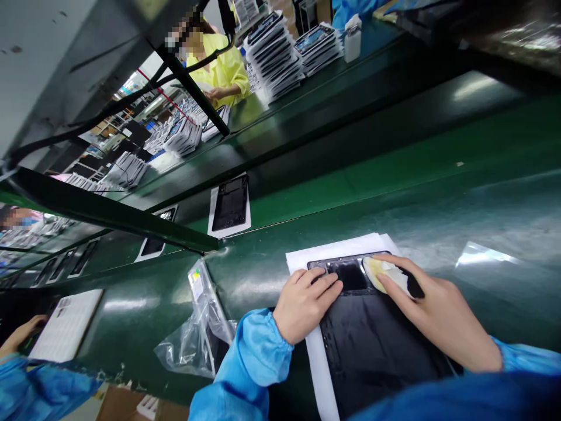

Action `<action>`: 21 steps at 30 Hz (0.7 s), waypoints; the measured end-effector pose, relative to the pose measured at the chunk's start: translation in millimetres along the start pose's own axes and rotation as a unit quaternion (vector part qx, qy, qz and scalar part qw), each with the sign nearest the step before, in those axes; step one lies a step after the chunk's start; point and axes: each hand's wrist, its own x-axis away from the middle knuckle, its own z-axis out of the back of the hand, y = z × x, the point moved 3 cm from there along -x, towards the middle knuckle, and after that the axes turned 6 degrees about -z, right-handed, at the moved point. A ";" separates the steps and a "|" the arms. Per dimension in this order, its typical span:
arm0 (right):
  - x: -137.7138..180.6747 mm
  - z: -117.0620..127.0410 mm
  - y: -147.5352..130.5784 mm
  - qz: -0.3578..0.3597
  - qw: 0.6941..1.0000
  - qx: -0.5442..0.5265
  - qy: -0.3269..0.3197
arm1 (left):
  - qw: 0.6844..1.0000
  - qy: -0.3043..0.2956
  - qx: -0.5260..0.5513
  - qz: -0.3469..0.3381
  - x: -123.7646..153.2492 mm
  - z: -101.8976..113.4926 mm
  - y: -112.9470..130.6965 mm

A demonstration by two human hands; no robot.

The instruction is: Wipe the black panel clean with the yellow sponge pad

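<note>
Black glossy panel (372, 345) under yellowish cloth (385, 273)

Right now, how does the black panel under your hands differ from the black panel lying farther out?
The near panel is pinned by the left hand, and the right hand presses a cloth on it; the far panel lies untouched and bare. Both lie flat on white sheets.
</note>
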 end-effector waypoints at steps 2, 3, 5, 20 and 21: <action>0.3 0.5 -0.9 0.003 1.000 0.004 0.004 | 1.000 -0.004 -0.016 0.026 1.8 -0.9 -1.5; 0.4 0.9 -1.5 0.005 1.000 0.005 0.006 | 0.999 -0.006 -0.021 0.036 2.7 -1.1 -2.7; 0.7 1.7 -2.8 0.008 1.000 0.007 0.009 | 0.999 -0.008 -0.016 0.032 5.5 -0.5 -3.7; -1.5 -30.0 -36.3 0.087 0.994 0.036 -0.050 | 1.000 0.002 0.013 -0.010 13.2 -1.2 0.0; -1.7 -32.7 -37.2 0.092 0.994 0.035 -0.053 | 1.000 0.007 0.021 -0.012 14.5 -0.8 -0.3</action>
